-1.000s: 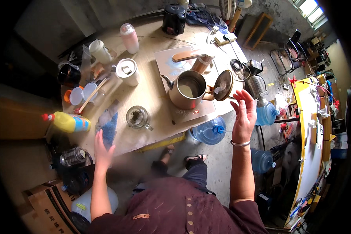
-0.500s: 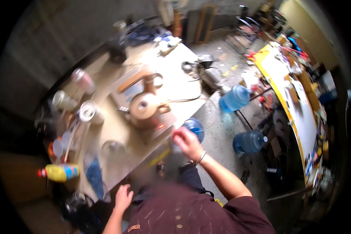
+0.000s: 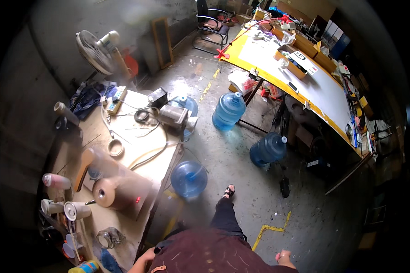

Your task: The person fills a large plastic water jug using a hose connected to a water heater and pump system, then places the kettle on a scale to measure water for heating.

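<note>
My left hand (image 3: 146, 257) hangs low beside the near corner of the workbench (image 3: 146, 182), partly cut off by my shirt; its fingers are hidden. Away from everything, my right hand (image 3: 284, 255) hangs over the grey floor on the other side, fingers loosely bent and apart, holding nothing that I can see. On the bench stands a brownish kettle-like pot (image 3: 109, 191), smeared by motion, on a flat appliance with a red light. Near it are a clear glass jar (image 3: 109, 237), a white lidded cup (image 3: 76, 210) and a pink can (image 3: 57, 181).
Blue water jugs stand on the floor: one (image 3: 189, 179) beside the bench, others (image 3: 228, 111) (image 3: 268, 149) by the long yellow-edged table (image 3: 296, 82). An electric motor-like unit (image 3: 174, 116) and cables lie on the bench. A fan (image 3: 95, 51) and chair (image 3: 212, 25) stand farther back.
My view has turned and moved right, showing more floor and the long table. My right hand has dropped from beside the bench to my right side. The pot stays on the bench.
</note>
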A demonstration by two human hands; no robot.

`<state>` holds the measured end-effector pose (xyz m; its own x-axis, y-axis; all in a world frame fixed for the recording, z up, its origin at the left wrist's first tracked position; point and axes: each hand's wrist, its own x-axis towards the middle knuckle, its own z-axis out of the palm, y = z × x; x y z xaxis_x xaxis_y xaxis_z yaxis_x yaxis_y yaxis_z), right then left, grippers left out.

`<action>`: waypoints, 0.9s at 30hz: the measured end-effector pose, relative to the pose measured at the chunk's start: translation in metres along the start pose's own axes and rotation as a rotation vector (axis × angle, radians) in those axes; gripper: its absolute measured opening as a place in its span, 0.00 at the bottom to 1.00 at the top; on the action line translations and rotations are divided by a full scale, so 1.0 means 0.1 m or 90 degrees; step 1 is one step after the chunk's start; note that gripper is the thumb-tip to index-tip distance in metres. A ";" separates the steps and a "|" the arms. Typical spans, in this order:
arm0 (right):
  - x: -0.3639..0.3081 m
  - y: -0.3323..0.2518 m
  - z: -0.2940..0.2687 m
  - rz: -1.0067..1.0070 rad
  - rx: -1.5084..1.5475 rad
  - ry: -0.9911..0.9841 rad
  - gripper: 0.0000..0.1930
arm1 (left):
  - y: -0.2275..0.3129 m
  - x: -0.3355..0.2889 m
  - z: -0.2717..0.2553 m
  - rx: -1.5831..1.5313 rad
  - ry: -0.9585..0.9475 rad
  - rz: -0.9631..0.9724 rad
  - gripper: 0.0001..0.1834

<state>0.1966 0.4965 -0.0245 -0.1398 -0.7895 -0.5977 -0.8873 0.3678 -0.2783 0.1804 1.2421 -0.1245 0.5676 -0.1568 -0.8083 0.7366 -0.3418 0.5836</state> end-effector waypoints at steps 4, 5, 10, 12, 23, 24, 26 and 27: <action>-0.01 -0.10 0.29 0.145 -0.001 -0.089 0.10 | 1.60 0.30 -0.10 -0.022 -0.027 -0.009 0.31; -0.11 -0.42 0.36 0.105 -0.049 -0.147 0.10 | 1.71 0.54 -0.08 0.021 -0.016 -0.044 0.32; 0.02 -1.98 0.60 -0.104 -0.258 -0.406 0.08 | 3.40 1.40 0.38 -0.074 -0.019 -0.111 0.39; 0.31 -2.63 0.58 -0.219 -0.285 -0.398 0.06 | 4.35 1.57 0.67 -0.071 -0.004 -0.117 0.39; 0.99 -6.15 1.48 -0.402 -0.149 -0.357 0.07 | 6.64 2.52 1.08 0.136 -0.119 0.158 0.30; 0.72 -6.31 1.71 -0.432 -0.133 -0.416 0.08 | 6.71 2.65 1.05 0.138 -0.114 0.171 0.30; 0.23 -6.54 2.09 -0.497 -0.220 -0.521 0.09 | 6.86 2.99 0.91 0.150 -0.108 0.204 0.31; -0.06 -6.65 2.26 -0.559 -0.291 -0.565 0.10 | 7.01 3.12 0.82 0.193 -0.092 0.220 0.32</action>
<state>0.8867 0.3675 -0.0058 0.7292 -0.0269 -0.6837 -0.6256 -0.4310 -0.6503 0.8443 0.8774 0.0259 0.6877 -0.4287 -0.5860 0.3613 -0.4980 0.7883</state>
